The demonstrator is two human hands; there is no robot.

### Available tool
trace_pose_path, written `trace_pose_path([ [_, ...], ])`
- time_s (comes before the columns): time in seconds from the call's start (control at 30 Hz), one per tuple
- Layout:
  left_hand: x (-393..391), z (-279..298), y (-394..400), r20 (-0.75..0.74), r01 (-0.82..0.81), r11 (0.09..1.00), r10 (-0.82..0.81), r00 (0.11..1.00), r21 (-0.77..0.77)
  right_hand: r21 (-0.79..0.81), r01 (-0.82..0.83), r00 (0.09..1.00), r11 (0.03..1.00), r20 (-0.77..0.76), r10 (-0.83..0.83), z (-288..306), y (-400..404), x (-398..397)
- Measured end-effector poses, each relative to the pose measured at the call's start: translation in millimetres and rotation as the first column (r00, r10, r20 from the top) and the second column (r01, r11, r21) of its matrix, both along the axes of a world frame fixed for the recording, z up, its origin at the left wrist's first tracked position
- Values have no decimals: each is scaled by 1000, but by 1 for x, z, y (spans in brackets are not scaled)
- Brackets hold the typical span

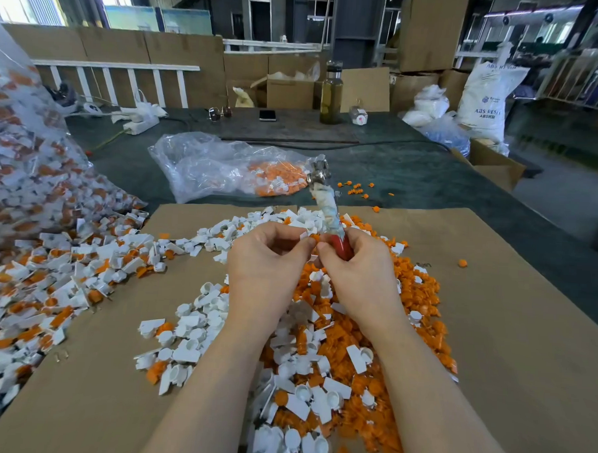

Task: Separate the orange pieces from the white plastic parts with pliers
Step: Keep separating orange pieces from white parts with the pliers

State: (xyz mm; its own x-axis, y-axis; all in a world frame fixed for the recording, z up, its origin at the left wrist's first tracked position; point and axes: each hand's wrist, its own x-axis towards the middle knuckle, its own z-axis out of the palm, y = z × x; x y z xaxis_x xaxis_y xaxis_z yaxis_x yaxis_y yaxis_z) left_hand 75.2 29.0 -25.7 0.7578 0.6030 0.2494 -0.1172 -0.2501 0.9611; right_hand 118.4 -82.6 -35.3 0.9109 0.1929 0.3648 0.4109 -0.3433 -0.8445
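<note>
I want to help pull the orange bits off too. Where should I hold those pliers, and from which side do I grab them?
Hold the pliers by the red handle, low down, where the right hand grips them now. Come from below, the person's side: the metal head points up and away, so the handle end is nearest you.

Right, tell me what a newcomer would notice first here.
First, the heap of orange pieces mixed with white plastic parts, spread over the cardboard sheet under both arms. At its far edge the left hand and right hand meet, the right gripping red-handled pliers that point away from the person. At the left edge a big clear bag bulges with unsorted parts.
</note>
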Motion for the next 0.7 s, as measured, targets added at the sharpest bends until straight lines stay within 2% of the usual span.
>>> trace_pose_path([
  [0.3,-1,1,0,11,0,1000,0,1000,6,31,-3,997,1000,-72,5,5,0,-4],
  [0.37,-2,2,2,18,14,998,-13,1000,-56,63,-45,992,997,-114,52,7,-2,-4],
  [0.43,-4,3,7,59,47,981,-36,998,-188,76,-108,979,991,-164,119,9,-6,-4],
  [0.53,-6,4,15,135,108,935,-65,989,-338,27,-211,951,977,-227,211,10,-15,-2],
  [0.7,-7,5,26,201,142,902,-63,978,-407,-82,-353,901,932,-298,316,12,-21,-1],
])
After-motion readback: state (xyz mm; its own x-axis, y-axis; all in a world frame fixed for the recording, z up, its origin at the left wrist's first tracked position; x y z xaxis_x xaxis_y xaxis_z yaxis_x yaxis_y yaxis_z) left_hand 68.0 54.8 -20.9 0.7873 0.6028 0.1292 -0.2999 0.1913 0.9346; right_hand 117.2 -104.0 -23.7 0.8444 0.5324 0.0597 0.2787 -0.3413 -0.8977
